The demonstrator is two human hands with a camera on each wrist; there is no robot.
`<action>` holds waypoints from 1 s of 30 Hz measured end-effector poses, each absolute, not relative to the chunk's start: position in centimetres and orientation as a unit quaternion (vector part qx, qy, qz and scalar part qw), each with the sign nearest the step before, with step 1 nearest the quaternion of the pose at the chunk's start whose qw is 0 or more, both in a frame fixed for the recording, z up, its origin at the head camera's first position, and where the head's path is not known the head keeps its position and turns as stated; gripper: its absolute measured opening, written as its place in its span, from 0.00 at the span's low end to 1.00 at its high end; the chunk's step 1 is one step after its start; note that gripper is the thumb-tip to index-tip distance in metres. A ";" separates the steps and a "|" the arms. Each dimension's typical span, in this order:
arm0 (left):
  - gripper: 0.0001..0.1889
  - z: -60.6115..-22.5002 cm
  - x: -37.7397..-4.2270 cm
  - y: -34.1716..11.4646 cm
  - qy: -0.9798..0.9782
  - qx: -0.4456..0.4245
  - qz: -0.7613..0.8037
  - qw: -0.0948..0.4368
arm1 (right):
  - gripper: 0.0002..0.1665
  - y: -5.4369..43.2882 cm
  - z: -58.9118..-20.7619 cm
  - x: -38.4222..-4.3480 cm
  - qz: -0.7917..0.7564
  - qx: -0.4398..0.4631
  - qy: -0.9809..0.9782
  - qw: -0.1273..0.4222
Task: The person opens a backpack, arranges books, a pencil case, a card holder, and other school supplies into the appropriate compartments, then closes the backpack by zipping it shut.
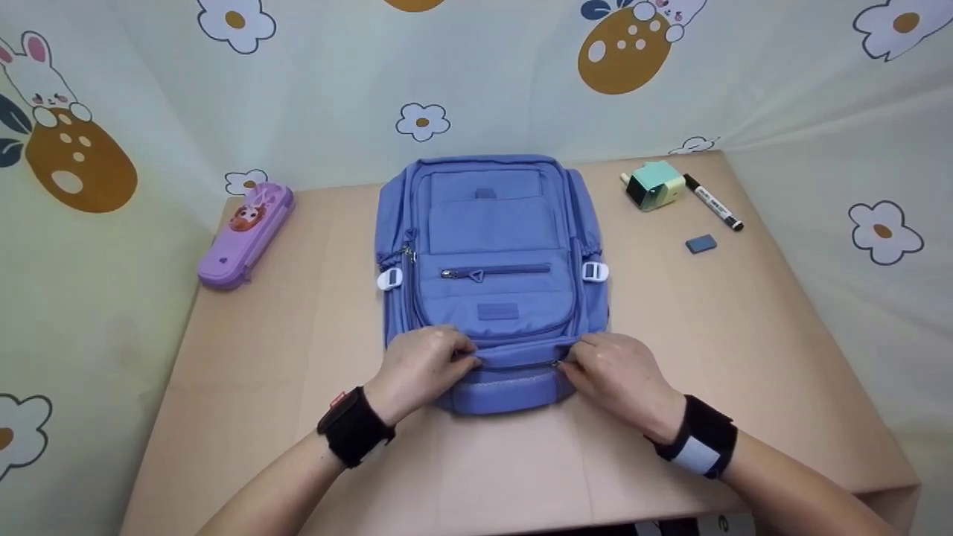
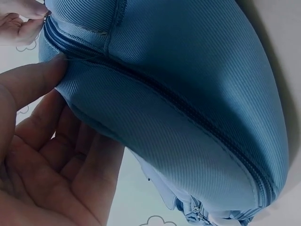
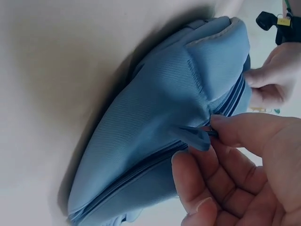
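Observation:
A blue backpack point(image 1: 491, 223) lies on its back on the table, its top end toward the person. At that end my left hand point(image 1: 421, 368) pinches the fabric edge point(image 2: 84, 94) just beside the main zipper point(image 2: 183, 106), thumb on the outside and fingers behind it. Opposite, my right hand point(image 1: 622, 376) holds the slider by its blue zipper pull point(image 3: 195, 137) between thumb and fingers. The zipper teeth run along the bag's curved edge in both wrist views.
A purple pencil case point(image 1: 246, 238) lies at the table's left edge. Toward the back right are a green pencil sharpener point(image 1: 655, 184), a black-and-white marker point(image 1: 713, 202) and a small dark blue eraser point(image 1: 701, 243). Patterned cloth point(image 1: 499, 82) hangs behind and on both sides.

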State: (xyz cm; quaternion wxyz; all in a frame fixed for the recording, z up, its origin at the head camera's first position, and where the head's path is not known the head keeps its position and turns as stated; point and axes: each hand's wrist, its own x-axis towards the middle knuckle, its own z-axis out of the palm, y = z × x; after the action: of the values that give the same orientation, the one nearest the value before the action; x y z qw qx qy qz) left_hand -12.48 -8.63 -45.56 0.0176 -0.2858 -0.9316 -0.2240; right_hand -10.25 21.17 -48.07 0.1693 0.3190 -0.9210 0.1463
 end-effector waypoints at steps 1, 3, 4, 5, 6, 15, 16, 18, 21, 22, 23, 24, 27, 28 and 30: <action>0.06 -45.5 -12.4 -8.6 -0.931 -0.286 -0.225 0.017 | 0.11 21.3 -48.0 -10.3 0.144 0.314 -0.924 0.165; 0.07 -45.5 -12.4 -8.6 -0.931 -0.288 -0.225 0.016 | 0.11 21.7 -48.0 -10.4 0.139 0.302 -0.930 0.157; 0.07 -45.5 -12.4 -8.6 -0.931 -0.289 -0.224 0.014 | 0.12 21.8 -48.1 -10.4 0.137 0.297 -0.932 0.156; 0.07 -45.5 -12.3 -8.6 -0.931 -0.290 -0.221 0.013 | 0.12 21.9 -48.1 -10.4 0.135 0.292 -0.934 0.155; 0.07 -45.4 -12.3 -8.5 -0.932 -0.291 -0.218 0.011 | 0.12 22.1 -48.2 -10.4 0.134 0.289 -0.935 0.154; 0.13 -43.7 -11.9 -7.5 -0.926 -0.328 -0.186 -0.014 | 0.11 22.4 -49.0 -10.3 0.150 0.295 -0.923 0.197; 0.15 -43.5 -11.9 -7.2 -0.924 -0.336 -0.183 -0.015 | 0.11 22.5 -49.2 -10.3 0.151 0.299 -0.920 0.203; 0.17 -43.1 -11.9 -6.4 -0.919 -0.352 -0.176 -0.015 | 0.11 22.6 -49.4 -10.3 0.155 0.307 -0.915 0.212; 0.17 -42.9 -12.0 -4.9 -0.913 -0.374 -0.162 -0.010 | 0.11 22.7 -49.5 -10.4 0.156 0.313 -0.912 0.215; 0.17 -43.0 -12.0 -4.4 -0.912 -0.380 -0.156 -0.010 | 0.11 22.7 -49.5 -10.4 0.157 0.315 -0.911 0.214; 0.17 -43.1 -12.1 -3.8 -0.911 -0.384 -0.149 -0.011 | 0.11 22.7 -49.5 -10.4 0.158 0.316 -0.911 0.214; 0.17 -43.2 -12.2 -3.3 -0.911 -0.387 -0.142 -0.011 | 0.10 22.7 -49.4 -10.3 0.159 0.317 -0.910 0.214; 0.17 -43.4 -12.5 -2.1 -0.914 -0.389 -0.112 -0.014 | 0.10 22.7 -49.4 -10.3 0.163 0.321 -0.907 0.216; 0.17 -43.5 -12.6 -1.8 -0.916 -0.387 -0.102 -0.015 | 0.10 22.7 -49.4 -10.2 0.165 0.323 -0.906 0.217; 0.16 -43.6 -12.8 -1.3 -0.919 -0.385 -0.082 -0.016 | 0.10 22.7 -49.4 -10.2 0.170 0.325 -0.904 0.219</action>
State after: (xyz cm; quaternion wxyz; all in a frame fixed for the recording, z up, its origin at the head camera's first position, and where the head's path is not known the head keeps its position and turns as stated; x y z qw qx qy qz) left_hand -12.82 -1.34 -43.55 -0.0155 -0.3853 -0.9190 -0.0824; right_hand -10.16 22.69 -49.43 0.2194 0.3251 -0.9041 0.1698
